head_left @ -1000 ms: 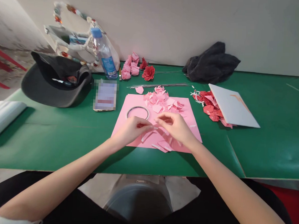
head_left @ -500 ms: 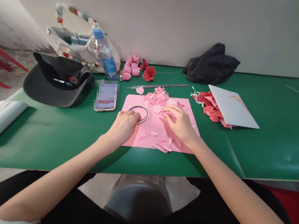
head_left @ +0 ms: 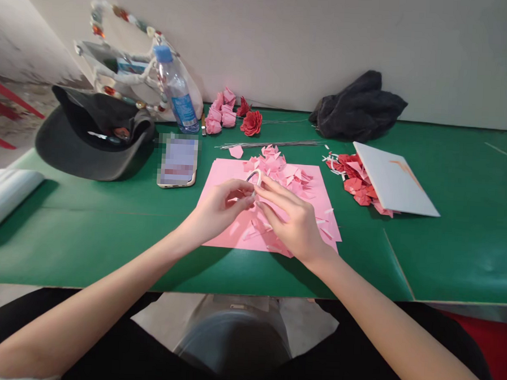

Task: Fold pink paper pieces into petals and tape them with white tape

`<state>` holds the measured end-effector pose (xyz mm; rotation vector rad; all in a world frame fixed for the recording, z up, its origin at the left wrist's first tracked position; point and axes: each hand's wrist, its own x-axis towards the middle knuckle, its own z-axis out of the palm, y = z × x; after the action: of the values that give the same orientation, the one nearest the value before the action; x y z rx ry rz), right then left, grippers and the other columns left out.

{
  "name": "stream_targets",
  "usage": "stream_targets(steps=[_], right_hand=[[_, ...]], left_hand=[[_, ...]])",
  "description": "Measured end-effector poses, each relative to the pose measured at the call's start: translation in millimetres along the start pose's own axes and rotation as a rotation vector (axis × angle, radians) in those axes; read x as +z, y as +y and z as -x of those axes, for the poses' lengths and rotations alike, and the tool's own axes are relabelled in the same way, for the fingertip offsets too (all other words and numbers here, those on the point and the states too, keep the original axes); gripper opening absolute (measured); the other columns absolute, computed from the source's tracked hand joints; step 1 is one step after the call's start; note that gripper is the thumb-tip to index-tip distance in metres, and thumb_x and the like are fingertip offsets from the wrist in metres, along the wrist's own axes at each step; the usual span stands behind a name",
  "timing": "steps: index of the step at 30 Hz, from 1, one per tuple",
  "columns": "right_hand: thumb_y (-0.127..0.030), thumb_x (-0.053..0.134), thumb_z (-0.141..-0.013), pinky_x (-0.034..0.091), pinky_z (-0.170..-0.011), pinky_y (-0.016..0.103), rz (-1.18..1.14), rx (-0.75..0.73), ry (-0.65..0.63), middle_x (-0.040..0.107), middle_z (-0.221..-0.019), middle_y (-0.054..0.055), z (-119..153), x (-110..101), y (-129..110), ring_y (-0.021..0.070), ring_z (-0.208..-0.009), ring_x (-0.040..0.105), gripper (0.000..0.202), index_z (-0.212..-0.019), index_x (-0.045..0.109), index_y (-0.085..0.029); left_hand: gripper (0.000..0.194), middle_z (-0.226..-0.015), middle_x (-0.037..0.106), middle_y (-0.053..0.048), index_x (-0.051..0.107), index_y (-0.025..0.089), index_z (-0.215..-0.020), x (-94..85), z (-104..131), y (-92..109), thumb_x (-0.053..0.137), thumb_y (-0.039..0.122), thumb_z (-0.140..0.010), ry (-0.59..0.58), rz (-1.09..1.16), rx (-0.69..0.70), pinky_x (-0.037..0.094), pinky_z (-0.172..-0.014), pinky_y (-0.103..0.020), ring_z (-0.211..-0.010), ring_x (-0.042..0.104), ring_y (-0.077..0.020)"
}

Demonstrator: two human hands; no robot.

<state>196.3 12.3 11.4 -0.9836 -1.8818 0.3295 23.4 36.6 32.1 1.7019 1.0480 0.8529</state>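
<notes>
Above the pink paper sheet [head_left: 221,171], a thin roll of tape [head_left: 257,176] is tipped up on edge. My left hand [head_left: 218,206] pinches its near side between thumb and fingers. From the right, my right hand [head_left: 296,220] meets it, with thumb and fingertips closed on the roll's edge; whether a loose tape end is between them is too small to see. Beyond the hands lies a pile of cut pink paper petals [head_left: 296,178]. More pink pieces with white strips [head_left: 260,227] are scattered beneath, partly hidden by my hands.
Folded pink paper flowers [head_left: 221,114] and a red paper rose [head_left: 251,123] stand behind thin wires [head_left: 277,144]. Left are a phone [head_left: 178,160], a bottle [head_left: 179,95] and a cap [head_left: 94,142]. A white board [head_left: 396,180] leans over red petals [head_left: 358,187] at right.
My left hand has lifted the tape roll off the pink sheet and turned it up. My right hand has moved left from the petals to the roll.
</notes>
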Motion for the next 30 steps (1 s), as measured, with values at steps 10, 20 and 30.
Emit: stream_targets(steps=[10,20,30], right_hand=[[-0.009,0.057,-0.087,0.054,-0.095,0.04,-0.007,0.034,0.132,0.07,-0.112,0.007,-4.4,-2.9,5.5,0.0195,-0.107,0.065,0.016,-0.092,0.067,-0.021],[-0.01,0.051,-0.09,0.053,-0.098,0.039,-0.016,-0.1,0.108,0.065,-0.124,0.007,-1.4,-1.9,4.4,0.0192,-0.114,0.061,0.025,-0.103,0.068,-0.022],[-0.02,0.052,-0.091,0.051,-0.093,0.042,-0.089,0.115,0.116,0.062,-0.106,0.007,-4.5,-3.9,4.0,0.0207,-0.106,0.06,0.007,-0.09,0.059,-0.022]], left_hand=[[0.017,-0.092,0.071,-0.007,0.068,0.015,-0.095,3.3,2.3,3.1,0.06,0.025,-0.084,-0.023,-0.166,0.05,0.054,-0.08,-0.034,-0.084,0.065,-0.0188],[0.025,-0.099,0.071,-0.008,0.067,0.014,-0.103,5.2,4.3,9.7,0.062,0.031,-0.085,-0.008,0.124,0.008,0.054,-0.083,-0.031,-0.092,0.066,-0.0196],[0.021,-0.084,0.067,-0.005,0.069,0.016,-0.092,6.5,7.2,8.9,0.052,0.029,-0.089,0.032,-0.361,0.137,0.047,-0.065,-0.028,-0.072,0.058,-0.0159]])
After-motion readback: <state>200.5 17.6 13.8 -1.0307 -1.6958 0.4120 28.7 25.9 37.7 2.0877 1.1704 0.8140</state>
